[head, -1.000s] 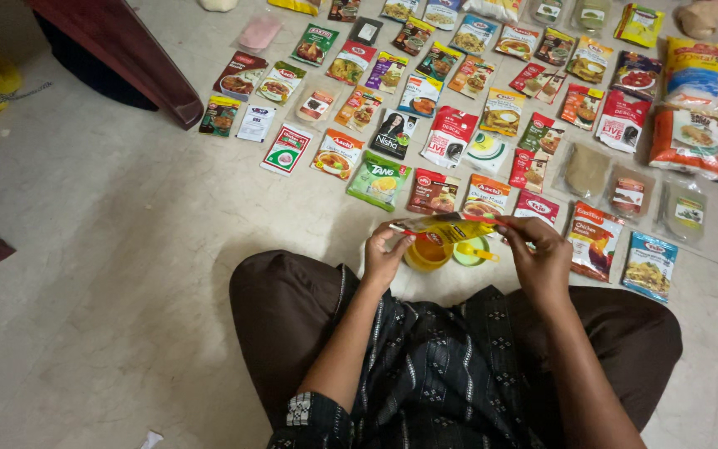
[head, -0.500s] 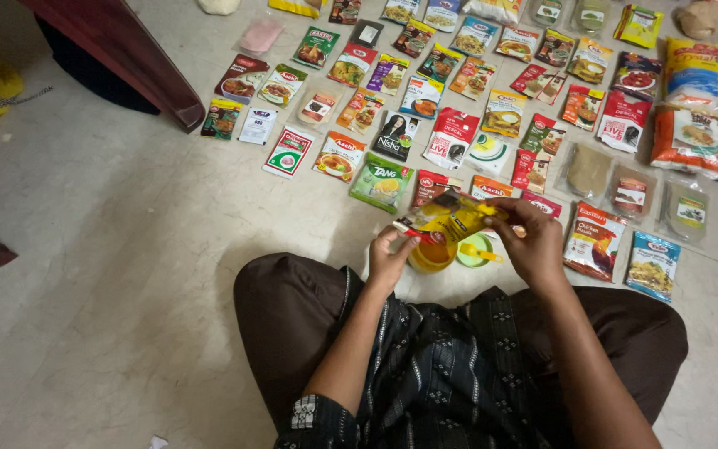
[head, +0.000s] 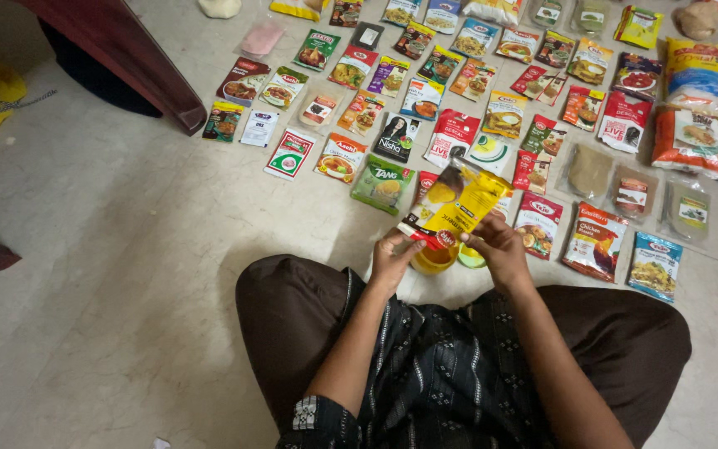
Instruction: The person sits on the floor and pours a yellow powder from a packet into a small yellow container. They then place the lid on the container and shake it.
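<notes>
Both hands, left hand (head: 392, 258) and right hand (head: 496, 245), pinching yellow sachet (head: 463, 204) over yellow cup (head: 435, 259).

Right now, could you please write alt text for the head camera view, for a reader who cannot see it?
A seated person's left hand and right hand hold a yellow packet upright over a small yellow container. Rows of colourful food packets cover the pale floor ahead.

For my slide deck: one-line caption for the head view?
Both hands tip a yellow packet over a yellow cup, packets spread on the floor.
</notes>
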